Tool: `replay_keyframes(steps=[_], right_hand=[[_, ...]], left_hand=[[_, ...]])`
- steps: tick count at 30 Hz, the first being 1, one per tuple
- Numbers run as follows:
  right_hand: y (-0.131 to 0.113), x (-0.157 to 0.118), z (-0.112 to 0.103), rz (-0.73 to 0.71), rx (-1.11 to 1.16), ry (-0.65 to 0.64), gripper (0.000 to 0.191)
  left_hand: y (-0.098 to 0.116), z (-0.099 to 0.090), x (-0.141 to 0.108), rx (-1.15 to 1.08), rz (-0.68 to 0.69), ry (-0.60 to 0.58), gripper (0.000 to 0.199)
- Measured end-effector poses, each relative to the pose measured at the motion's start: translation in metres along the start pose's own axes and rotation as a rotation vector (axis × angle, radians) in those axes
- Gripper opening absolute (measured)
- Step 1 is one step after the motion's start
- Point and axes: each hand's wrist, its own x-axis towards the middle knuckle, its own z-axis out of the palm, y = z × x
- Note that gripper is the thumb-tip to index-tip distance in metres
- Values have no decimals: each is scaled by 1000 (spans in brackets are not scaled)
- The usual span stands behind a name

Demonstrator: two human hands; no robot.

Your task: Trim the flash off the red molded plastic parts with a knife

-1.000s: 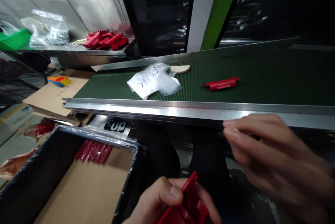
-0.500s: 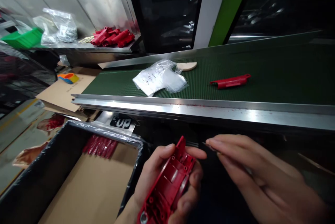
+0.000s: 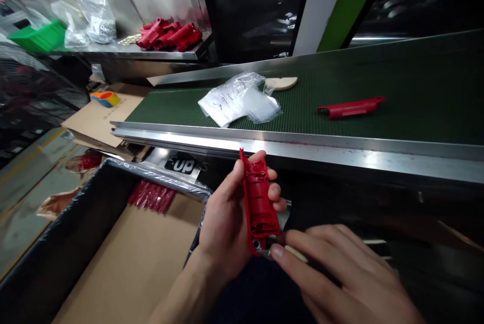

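Our left fingers [image 3: 275,192] clasp a shell [image 3: 259,198]; right fingers [image 3: 278,252] pinch a thin tool [image 3: 265,253]. Loose pinch: we could slip, scratching it.

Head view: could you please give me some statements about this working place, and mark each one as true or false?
1. The left hand holds a red part. True.
2. A plastic bag lies inside the dark bin. False: the bag lies on the green belt.
3. The right hand pinches a thin metal piece near the lower end of the held part. True.
4. The multicoloured ring stands on the metal shelf. False: the ring is on cardboard.
5. Another red piece lies on the belt. True.
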Motion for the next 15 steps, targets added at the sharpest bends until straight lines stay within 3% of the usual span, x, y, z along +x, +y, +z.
replay_keyframes(steps=[15], right_hand=[[4,4,-7,10,34,33,32]], left_hand=[[3,2,-1,21,-10,6,37]])
